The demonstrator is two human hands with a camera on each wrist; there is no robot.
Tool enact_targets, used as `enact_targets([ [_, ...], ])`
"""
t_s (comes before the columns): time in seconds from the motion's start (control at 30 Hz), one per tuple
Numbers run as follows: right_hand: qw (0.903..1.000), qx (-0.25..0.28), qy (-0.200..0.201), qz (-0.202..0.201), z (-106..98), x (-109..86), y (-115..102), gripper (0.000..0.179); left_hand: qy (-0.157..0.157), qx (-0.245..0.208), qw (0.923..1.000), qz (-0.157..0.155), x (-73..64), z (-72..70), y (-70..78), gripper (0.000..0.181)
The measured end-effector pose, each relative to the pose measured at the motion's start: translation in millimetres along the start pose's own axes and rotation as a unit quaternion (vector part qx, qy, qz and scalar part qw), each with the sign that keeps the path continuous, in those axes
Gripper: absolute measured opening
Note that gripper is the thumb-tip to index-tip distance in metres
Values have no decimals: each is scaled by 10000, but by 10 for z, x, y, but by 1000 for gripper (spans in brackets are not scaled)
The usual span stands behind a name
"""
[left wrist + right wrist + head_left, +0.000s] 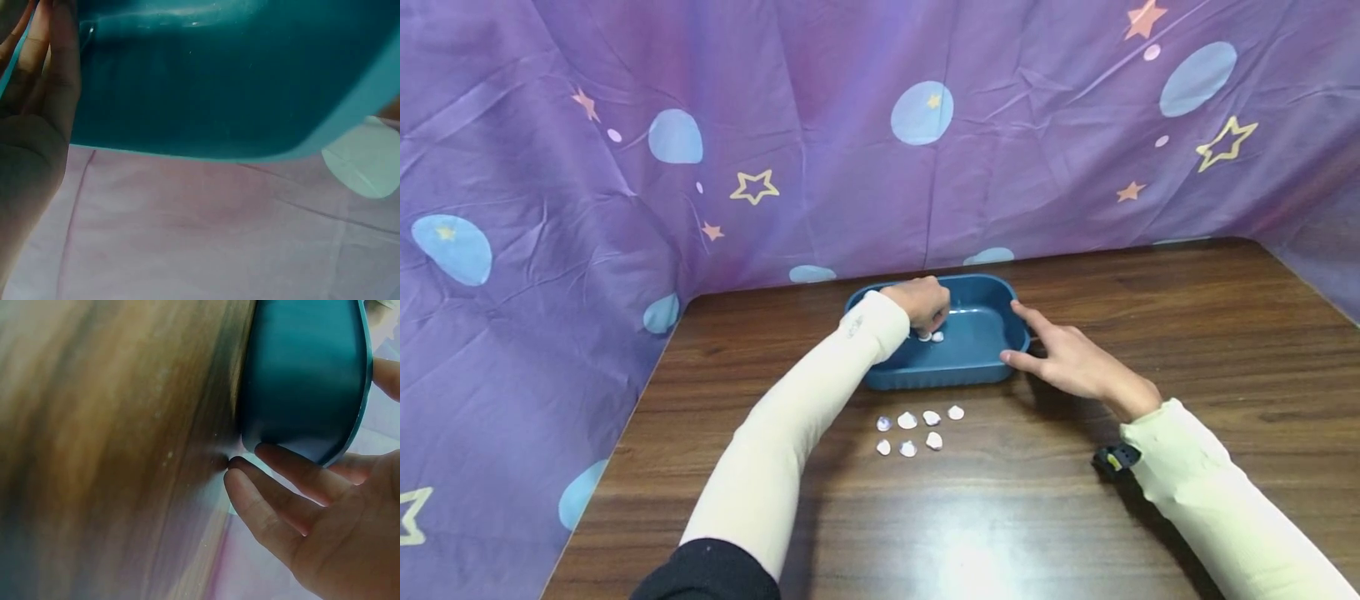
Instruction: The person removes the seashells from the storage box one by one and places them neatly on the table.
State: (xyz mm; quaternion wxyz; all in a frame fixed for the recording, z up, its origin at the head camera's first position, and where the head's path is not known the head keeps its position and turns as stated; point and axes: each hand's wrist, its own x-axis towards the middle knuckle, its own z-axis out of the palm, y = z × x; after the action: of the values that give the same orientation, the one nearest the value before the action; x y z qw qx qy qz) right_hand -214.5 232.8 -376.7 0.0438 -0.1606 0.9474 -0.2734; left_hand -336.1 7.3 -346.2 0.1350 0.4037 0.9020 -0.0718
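A blue plastic basin (932,377) stands at the back of the table. My left hand (919,302) reaches down inside it, fingers bent and pointing at a few small white seashells (937,337) on its floor. In the left wrist view the fingers (59,75) are inside the basin, their tips out of frame; I cannot tell whether they pinch a shell. At the basin's right end is my right hand (1071,358), thumb and fingers spread. Its fairly straight fingers (300,472) touch the outer wall in the right wrist view, with the thumb at the rim.
In front of the basin, several white and purplish seashells (907,420) lie in two rows on the brown wooden table (760,533). A purple cloth (850,208) with stars and blue shapes hangs right behind the basin. A black strap (1116,458) is around the right sleeve.
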Motion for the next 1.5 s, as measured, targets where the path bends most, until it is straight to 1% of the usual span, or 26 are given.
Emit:
enact_targets([
  [0.1,10000,6,22,-40,12,0,2,84,-67,-135,9999,-66,-24,5,-16,27],
  [0.2,10000,13,24,-50,20,0,3,84,-137,-489,9986,-131,-75,-12,-27,18],
  [0.3,10000,12,32,-45,12,1,3,84,-109,-898,9958,-131,-149,-55,-44,12],
  [0.43,10000,-2,56,-48,-18,-2,1,85,68,-1349,9908,27,-273,-135,-73,9],
  [0.57,10000,-15,68,-43,-34,-6,5,85,285,-1609,9862,256,-394,-198,-82,10],
  [0.77,10000,-12,57,-32,-27,-4,13,85,581,-1748,9813,563,-606,-273,-21,10],
  [0.83,10000,-2,64,-25,-24,-3,14,85,659,-1808,9791,655,-689,-290,24,11],
  [1.0,10000,0,82,-8,-22,-2,16,85,859,-1647,9780,951,-899,-299,173,5],
  [1.13,10000,17,75,-6,-20,-1,14,86,1113,-1300,9774,1238,-1055,-259,280,6],
  [1.27,10000,6,55,1,-15,6,7,85,1352,-1143,9734,1453,-1167,-183,371,7],
  [1.37,10000,3,32,16,-14,11,3,86,1365,-1300,9688,1606,-1205,-112,432,8],
  [1.5,10000,29,30,33,-16,5,4,86,1240,-1744,9609,1760,-1203,-24,498,8],
])
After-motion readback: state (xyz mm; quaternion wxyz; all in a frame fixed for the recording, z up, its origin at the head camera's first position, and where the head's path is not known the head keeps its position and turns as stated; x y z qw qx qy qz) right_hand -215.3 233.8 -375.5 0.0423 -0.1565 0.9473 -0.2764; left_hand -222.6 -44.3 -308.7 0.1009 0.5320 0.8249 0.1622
